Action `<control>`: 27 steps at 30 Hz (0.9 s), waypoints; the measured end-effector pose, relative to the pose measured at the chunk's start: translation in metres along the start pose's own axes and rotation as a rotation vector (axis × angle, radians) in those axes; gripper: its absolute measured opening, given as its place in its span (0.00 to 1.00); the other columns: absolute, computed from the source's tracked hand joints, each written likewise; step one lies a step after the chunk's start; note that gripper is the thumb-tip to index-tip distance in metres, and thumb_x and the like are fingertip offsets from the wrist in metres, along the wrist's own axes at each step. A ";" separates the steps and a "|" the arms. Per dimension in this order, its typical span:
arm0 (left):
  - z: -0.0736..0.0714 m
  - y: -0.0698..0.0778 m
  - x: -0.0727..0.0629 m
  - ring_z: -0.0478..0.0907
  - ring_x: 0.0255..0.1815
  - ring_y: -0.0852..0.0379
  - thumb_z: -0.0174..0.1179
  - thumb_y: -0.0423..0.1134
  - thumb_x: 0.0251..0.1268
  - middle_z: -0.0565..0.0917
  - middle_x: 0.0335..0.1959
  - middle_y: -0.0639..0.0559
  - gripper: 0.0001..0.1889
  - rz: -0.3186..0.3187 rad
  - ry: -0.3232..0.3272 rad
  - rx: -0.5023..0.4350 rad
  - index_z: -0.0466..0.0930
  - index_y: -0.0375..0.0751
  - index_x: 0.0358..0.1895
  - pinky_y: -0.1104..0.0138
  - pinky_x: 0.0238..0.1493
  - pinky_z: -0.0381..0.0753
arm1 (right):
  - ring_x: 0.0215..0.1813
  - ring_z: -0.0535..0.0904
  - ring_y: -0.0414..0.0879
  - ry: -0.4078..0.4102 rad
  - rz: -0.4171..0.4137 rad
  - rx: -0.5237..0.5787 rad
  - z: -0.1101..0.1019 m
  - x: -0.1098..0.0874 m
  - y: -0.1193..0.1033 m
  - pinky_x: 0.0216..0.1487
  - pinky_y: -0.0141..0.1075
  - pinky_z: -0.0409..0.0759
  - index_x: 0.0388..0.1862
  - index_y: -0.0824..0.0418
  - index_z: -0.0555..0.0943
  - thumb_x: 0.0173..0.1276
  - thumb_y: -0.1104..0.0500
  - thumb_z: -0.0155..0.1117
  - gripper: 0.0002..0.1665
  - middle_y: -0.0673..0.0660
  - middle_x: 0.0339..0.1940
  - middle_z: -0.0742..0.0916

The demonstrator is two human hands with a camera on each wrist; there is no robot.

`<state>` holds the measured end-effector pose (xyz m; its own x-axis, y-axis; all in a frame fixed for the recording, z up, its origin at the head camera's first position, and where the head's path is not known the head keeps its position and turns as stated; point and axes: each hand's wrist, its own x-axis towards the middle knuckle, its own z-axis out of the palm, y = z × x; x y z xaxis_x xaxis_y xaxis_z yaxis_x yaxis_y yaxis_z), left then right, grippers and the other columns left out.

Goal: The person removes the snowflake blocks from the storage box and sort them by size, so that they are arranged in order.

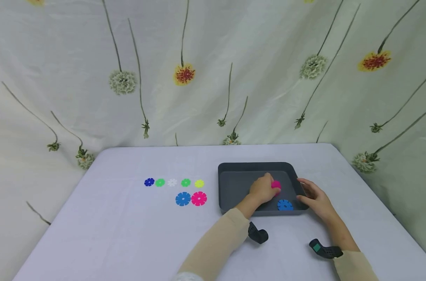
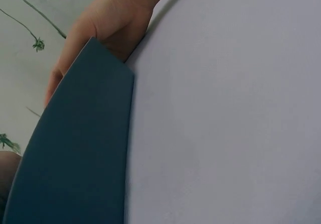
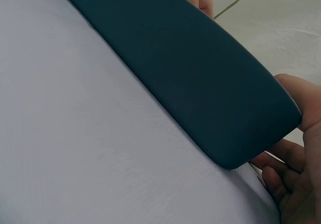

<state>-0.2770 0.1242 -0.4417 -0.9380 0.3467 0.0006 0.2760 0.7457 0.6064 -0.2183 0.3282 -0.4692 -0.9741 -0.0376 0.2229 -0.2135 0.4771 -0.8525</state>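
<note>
In the head view, my left hand (image 1: 263,189) reaches into the dark grey tray (image 1: 230,166) and pinches a pink notched plastic disc (image 1: 276,185), partly hidden by the fingers. My right hand (image 1: 317,201) grips the tray's right side, with the thumb at the rim. A blue notched disc (image 1: 284,205) lies in the tray near its front wall. The right wrist view shows my right hand (image 3: 299,148) at the tray corner, thumb at the rim and fingers outside it. In the left wrist view, the tray wall (image 2: 85,133) covers most of my left hand.
Left of the tray, a row of small notched discs lies on the white table (image 1: 111,234): dark blue (image 1: 149,182), green, white (image 1: 172,182), green and yellow (image 1: 199,183). Below them sit a larger blue disc (image 1: 183,199) and a pink one (image 1: 199,198). A flowered curtain (image 1: 269,97) hangs behind.
</note>
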 end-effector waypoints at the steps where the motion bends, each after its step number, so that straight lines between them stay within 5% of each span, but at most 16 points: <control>1: -0.002 -0.001 0.000 0.73 0.26 0.59 0.68 0.47 0.61 0.78 0.27 0.55 0.15 -0.005 0.003 -0.020 0.72 0.45 0.38 0.67 0.28 0.70 | 0.51 0.71 0.24 0.000 0.007 -0.007 0.000 0.000 -0.001 0.50 0.20 0.69 0.69 0.66 0.67 0.66 0.65 0.65 0.33 0.73 0.63 0.75; 9: -0.023 -0.009 -0.006 0.72 0.27 0.60 0.68 0.45 0.61 0.77 0.27 0.55 0.15 0.039 -0.005 -0.133 0.72 0.43 0.38 0.70 0.27 0.68 | 0.59 0.74 0.46 0.005 0.026 -0.060 -0.001 -0.002 -0.005 0.50 0.20 0.68 0.70 0.65 0.67 0.67 0.64 0.64 0.33 0.72 0.65 0.74; 17: -0.044 -0.016 -0.017 0.74 0.32 0.59 0.69 0.45 0.60 0.78 0.32 0.53 0.16 0.091 -0.074 -0.176 0.71 0.41 0.38 0.70 0.32 0.73 | 0.57 0.73 0.41 0.003 0.025 -0.060 -0.002 -0.003 -0.006 0.50 0.20 0.69 0.70 0.64 0.66 0.67 0.63 0.65 0.34 0.72 0.65 0.74; 24: -0.056 -0.026 -0.031 0.74 0.31 0.60 0.69 0.44 0.60 0.77 0.29 0.55 0.15 0.115 -0.041 -0.183 0.71 0.41 0.37 0.69 0.32 0.74 | 0.62 0.72 0.62 -0.005 0.029 -0.070 0.000 -0.002 -0.005 0.50 0.21 0.68 0.71 0.65 0.66 0.67 0.64 0.64 0.34 0.73 0.66 0.73; 27: -0.060 -0.029 -0.035 0.73 0.30 0.60 0.69 0.44 0.60 0.76 0.28 0.55 0.16 0.118 -0.031 -0.188 0.72 0.41 0.39 0.69 0.31 0.73 | 0.62 0.72 0.62 -0.006 0.031 -0.075 0.001 -0.002 -0.005 0.49 0.21 0.68 0.71 0.65 0.65 0.67 0.63 0.64 0.34 0.74 0.66 0.73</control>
<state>-0.2646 0.0558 -0.4114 -0.8937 0.4449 0.0573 0.3368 0.5811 0.7409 -0.2150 0.3251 -0.4662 -0.9806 -0.0271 0.1942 -0.1776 0.5428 -0.8208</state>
